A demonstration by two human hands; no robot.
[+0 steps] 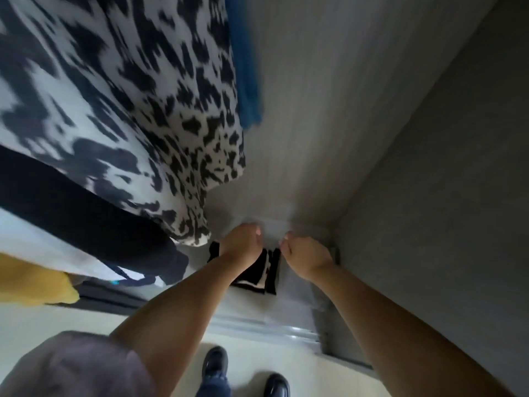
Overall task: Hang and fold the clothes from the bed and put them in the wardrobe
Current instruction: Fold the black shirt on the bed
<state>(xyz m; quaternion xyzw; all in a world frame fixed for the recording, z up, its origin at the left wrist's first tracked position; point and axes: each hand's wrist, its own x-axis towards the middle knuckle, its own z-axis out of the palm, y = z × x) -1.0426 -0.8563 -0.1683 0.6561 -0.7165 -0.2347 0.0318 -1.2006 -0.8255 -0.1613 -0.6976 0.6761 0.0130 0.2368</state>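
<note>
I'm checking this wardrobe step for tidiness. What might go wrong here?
The spotted garment hangs just above the left hand, so lifting that arm may snag it. Both the left and right hand reach over the black-and-white folded cloth, which could be dragged out of its fold.

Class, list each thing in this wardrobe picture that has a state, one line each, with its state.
Black-and-white folded garment: lying on the wardrobe floor.
Spotted garment: hanging.
Blue garment: hanging.
Left hand: above the folded garment, fingers curled.
Right hand: beside it, fingers curled.
</note>
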